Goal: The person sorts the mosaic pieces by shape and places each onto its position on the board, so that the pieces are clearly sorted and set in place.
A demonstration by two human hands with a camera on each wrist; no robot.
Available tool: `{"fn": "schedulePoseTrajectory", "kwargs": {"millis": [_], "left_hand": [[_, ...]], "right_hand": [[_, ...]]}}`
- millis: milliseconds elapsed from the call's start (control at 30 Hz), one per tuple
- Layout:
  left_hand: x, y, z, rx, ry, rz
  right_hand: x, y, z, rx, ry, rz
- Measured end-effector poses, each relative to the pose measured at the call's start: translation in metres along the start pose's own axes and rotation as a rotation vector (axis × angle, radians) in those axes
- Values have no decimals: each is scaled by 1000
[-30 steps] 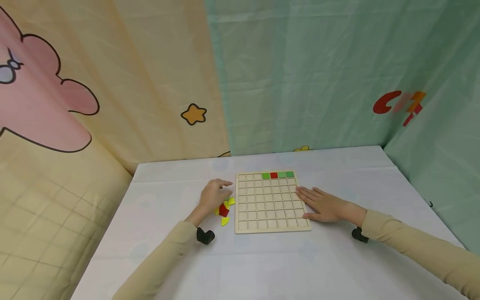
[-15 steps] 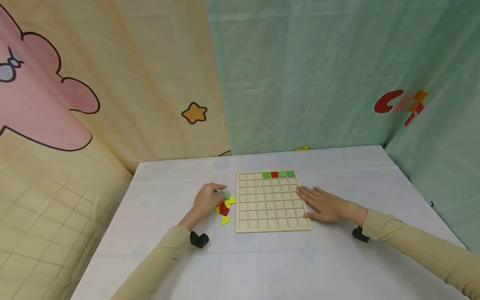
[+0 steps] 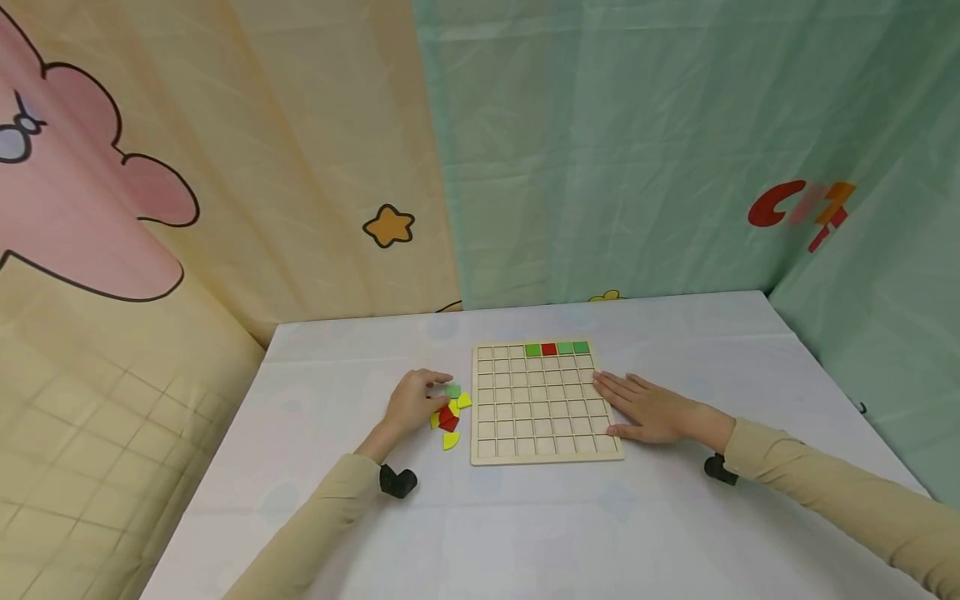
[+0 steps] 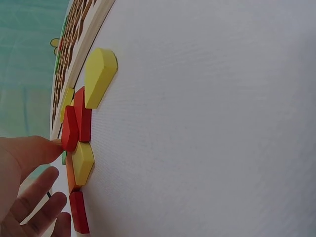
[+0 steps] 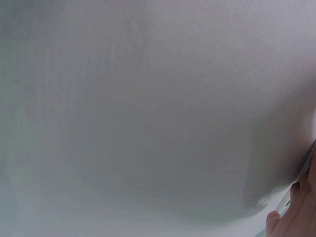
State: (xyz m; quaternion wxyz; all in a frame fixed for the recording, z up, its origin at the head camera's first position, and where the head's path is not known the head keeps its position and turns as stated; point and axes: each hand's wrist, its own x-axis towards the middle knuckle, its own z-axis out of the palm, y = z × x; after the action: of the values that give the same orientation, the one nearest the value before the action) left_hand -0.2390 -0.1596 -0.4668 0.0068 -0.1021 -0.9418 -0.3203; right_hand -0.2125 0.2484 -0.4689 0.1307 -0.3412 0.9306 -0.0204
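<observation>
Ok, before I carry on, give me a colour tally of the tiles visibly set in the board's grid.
Green square tiles: 3
Red square tile: 1
Total in the far row of the wooden grid board: 4

The grid board [image 3: 543, 417] is looking like pale wood, matt and smooth between its thin raised ridges. Along its far row, the coloured squares [image 3: 533, 350] are showing a flat, even finish. Left of the board, the yellow pieces [image 4: 100, 79] and red pieces [image 4: 70, 128] are presenting smooth, painted-looking faces, without revealing whether they are wood or plastic. Beneath the board, the white tablecloth [image 4: 197, 123] is displaying a matt, finely textured weave. Beyond it, the fabric curtains [image 3: 615, 150] are creasing lightly; at either side, beige sleeves [image 3: 307, 525] are wrinkling as matt cloth.
</observation>
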Motion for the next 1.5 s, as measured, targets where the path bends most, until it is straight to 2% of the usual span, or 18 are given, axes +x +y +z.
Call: {"fn": "schedulePoseTrajectory", "kwargs": {"millis": [467, 767, 1067, 1200, 1400, 1500], "left_hand": [[2, -1, 3, 21, 3, -3], [7, 0, 4, 52, -44, -45], [16, 0, 0, 110, -145, -51], [15, 2, 0, 121, -132, -39], [14, 4, -1, 119, -132, -70], [16, 4, 1, 129, -126, -61]], "right_hand": [[0, -1, 0, -14, 2, 2], [0, -1, 1, -19, 7, -2], [-1, -1, 0, -1, 22, -13], [-1, -1, 0, 1, 31, -18], [0, 1, 1, 0, 27, -24], [-1, 2, 2, -9, 35, -19]]}}
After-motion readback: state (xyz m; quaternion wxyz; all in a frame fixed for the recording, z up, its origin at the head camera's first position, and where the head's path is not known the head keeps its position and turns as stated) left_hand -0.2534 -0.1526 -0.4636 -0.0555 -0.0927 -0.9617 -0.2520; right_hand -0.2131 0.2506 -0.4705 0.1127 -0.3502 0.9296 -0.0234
